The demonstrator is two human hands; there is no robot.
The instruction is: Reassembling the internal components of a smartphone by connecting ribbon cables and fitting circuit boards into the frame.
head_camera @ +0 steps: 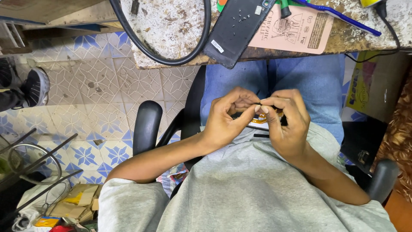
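Both hands meet over the lap, above the jeans (317, 81) and the grey shirt (257, 184). The left hand (225, 120) and the right hand (287, 122) pinch a small flat part (262, 122) between thumbs and fingertips, fingers curled close and pressed together around it. The part is mostly hidden; only a dark strip and a pale and orange patch show, with its long axis roughly side to side between the two hands. Which end points where cannot be told.

At the desk's near edge lies a dark phone back (235, 30), its long axis slanting away to the right, with tiny screws (240, 19) on it. Beside it is a pink card (296, 30), and a black cable (171, 60) loops over the near-left part of the desk (171, 21). A blue stick (343, 17) lies toward the right edge. The chair's armrest (146, 124) stands to the left, over the tiled floor (94, 94).
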